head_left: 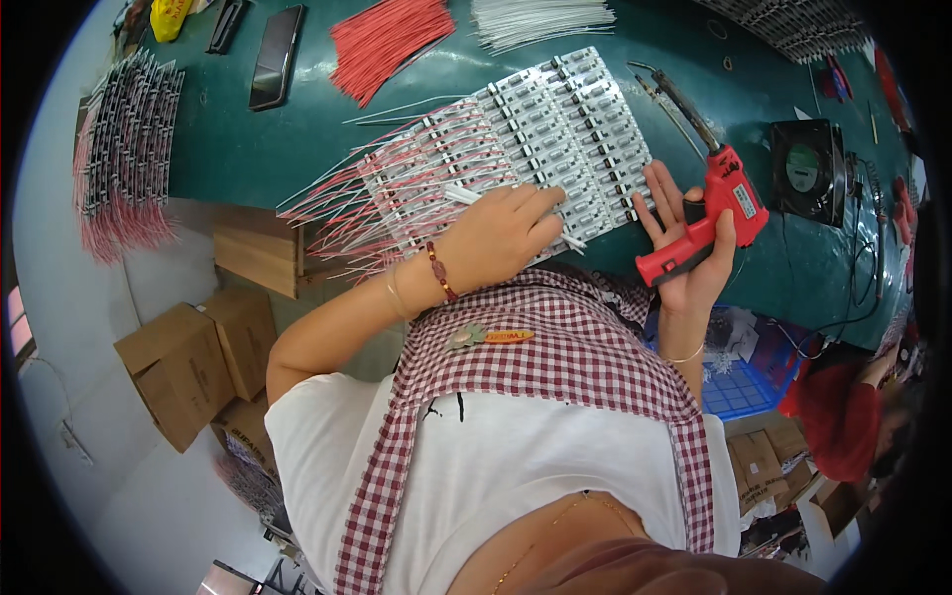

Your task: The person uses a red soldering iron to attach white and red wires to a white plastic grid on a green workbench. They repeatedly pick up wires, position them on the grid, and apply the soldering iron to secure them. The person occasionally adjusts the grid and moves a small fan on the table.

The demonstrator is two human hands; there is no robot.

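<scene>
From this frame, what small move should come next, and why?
Probably bring the red soldering gun in the right hand down to the white wire the left hand pins on the board panel. The gun's tip is lifted away from that joint.

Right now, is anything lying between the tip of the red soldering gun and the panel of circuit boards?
Nothing visible does. The right hand holds the red soldering gun beside the panel of circuit boards, its tip over bare green table. The left hand rests on the panel's near edge, away from the tip.
</scene>
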